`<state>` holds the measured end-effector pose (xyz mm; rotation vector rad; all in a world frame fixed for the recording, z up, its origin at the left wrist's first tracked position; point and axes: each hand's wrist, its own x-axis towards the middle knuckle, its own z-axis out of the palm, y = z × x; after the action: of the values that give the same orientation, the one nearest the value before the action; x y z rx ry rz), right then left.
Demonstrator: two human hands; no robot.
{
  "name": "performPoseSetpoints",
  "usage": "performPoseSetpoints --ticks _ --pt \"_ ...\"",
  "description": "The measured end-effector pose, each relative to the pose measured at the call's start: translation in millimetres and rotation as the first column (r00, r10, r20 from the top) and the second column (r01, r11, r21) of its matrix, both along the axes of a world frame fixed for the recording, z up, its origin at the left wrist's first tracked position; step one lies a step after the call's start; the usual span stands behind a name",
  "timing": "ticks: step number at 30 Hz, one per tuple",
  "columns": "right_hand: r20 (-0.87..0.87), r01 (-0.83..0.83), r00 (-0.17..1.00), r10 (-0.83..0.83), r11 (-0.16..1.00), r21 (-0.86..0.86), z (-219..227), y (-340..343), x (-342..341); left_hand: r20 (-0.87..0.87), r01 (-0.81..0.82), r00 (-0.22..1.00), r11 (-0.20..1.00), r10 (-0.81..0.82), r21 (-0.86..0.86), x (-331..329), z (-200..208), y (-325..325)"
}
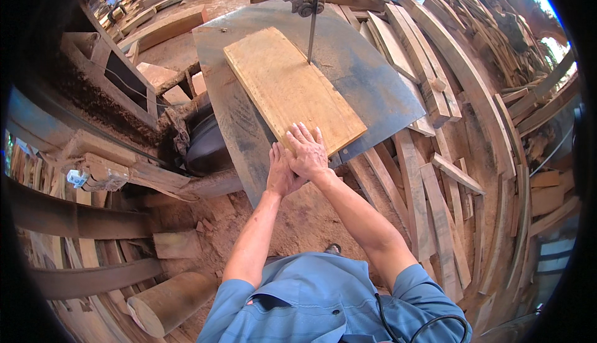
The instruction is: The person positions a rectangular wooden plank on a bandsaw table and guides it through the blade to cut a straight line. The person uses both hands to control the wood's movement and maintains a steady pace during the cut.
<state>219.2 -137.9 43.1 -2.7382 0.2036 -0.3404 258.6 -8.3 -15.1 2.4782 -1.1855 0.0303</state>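
A thick, light-brown wooden board (289,88) lies flat on the grey metal saw table (373,88), slanting from far left to near right. The thin upright bandsaw blade (314,23) meets the board's far right edge. On the board's near end rests my right hand (308,153), its fingers stretched out and spread. Close against it, at the board's near edge, is my left hand (283,174) with its fingers extended. The two hands overlap at the thumbs, so part of the left one is hidden. Neither is wrapped round the board.
Above the table hangs the blade guide (305,0). A dusty machine frame (118,69) and a dark wheel (214,144) stand to the left. Long timber pieces (429,63) are piled along the right. A round log (171,306) lies at lower left on the sawdust-covered floor (320,222).
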Motion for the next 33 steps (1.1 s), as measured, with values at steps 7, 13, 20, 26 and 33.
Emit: performPoseSetpoints --ticks 7,13,20,26,33 --pt "0.007 0.000 1.000 0.000 1.000 0.014 0 0 1 0.054 -0.025 0.998 1.000 0.024 0.011 1 -10 -1" --pt "0.018 0.002 1.000 -0.002 1.000 0.016 -3 -1 3 0.058 -0.058 0.997 0.997 0.055 0.044 -2 -13 -5" --pt "0.031 0.004 1.000 -0.004 1.000 -0.001 -6 -1 4 0.050 -0.056 0.997 0.998 0.055 0.026 -2 -13 -4" --pt "0.053 0.000 0.999 0.000 1.000 0.001 -5 0 6 0.069 -0.062 0.996 0.998 0.061 0.005 0 -18 -4" --pt "0.057 0.001 0.998 -0.001 1.000 -0.009 -5 -1 6 0.070 -0.046 0.997 0.999 0.045 0.012 -1 -14 -4"
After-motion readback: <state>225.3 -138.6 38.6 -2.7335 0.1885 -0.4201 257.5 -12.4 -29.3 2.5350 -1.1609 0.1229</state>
